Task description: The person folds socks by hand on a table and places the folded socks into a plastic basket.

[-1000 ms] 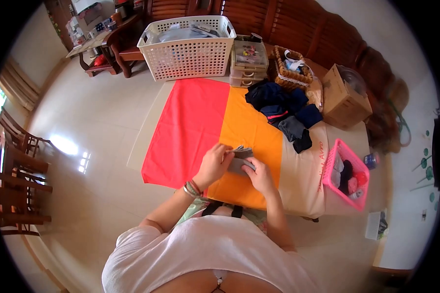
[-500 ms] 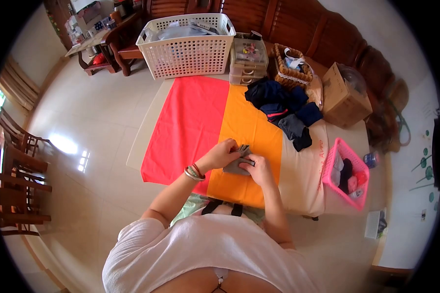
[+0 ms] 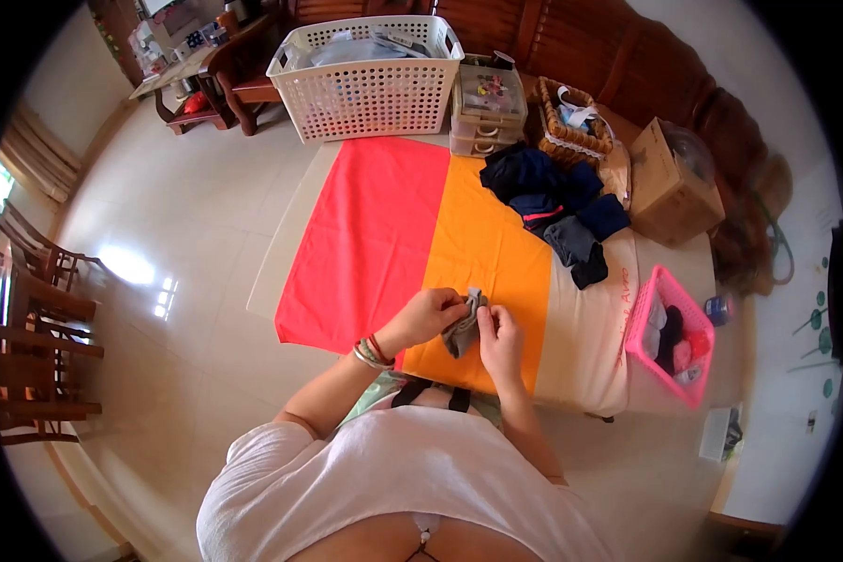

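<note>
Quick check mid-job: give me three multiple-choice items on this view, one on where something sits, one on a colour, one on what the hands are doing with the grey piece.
1. Where is the pink basket?
A. at the table's right end
B. on the floor by the chairs
C. on the red cloth

2. What colour is the cloth panel beneath the hands?
A. green
B. orange
C. white

3. How is the grey garment held?
A. lying flat, untouched
B. in one hand only
C. pinched between both hands

Answers: 1 A, it sits at the right end, past the dark clothes pile. 2 B, orange lies beside the red cloth. 3 C, the left hand and right hand both grip it, lifted.
</note>
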